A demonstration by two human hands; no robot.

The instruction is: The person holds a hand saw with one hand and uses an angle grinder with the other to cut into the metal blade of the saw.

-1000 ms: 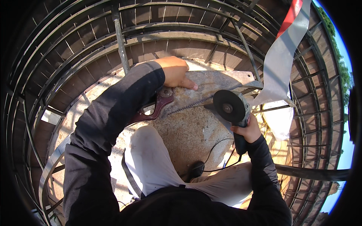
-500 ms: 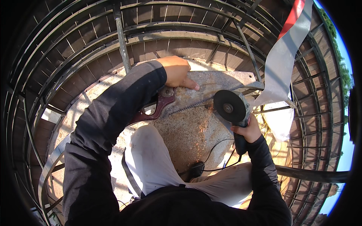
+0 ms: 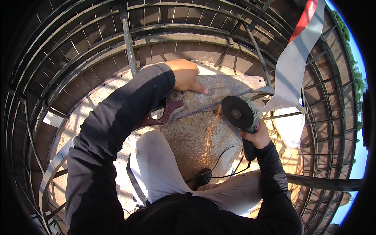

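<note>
A rusty hand saw [image 3: 225,84] with a dark red handle lies across in front of me, its toothed edge toward me. My left hand [image 3: 187,76] grips the blade near the handle, thumb on the near face and the other fingers hidden behind it. In my right hand [image 3: 256,136] is an angle grinder [image 3: 250,123] with a black disc [image 3: 236,112]. The disc's edge is at the saw's teeth, right of the blade's middle. Orange sparks [image 3: 207,145] stream from there toward my lap.
A black cord [image 3: 227,150] runs from the grinder to a dark block [image 3: 203,178] between my legs. Metal bars [image 3: 129,43] and slatted walls curve around. A grey strip [image 3: 291,62] hangs at the right, above a white bag [image 3: 290,127]. A thick dark pipe [image 3: 325,181] stands at lower right.
The spark stream has grown brighter and longer. Both hands keep their hold, and the saw and grinder have hardly shifted.
</note>
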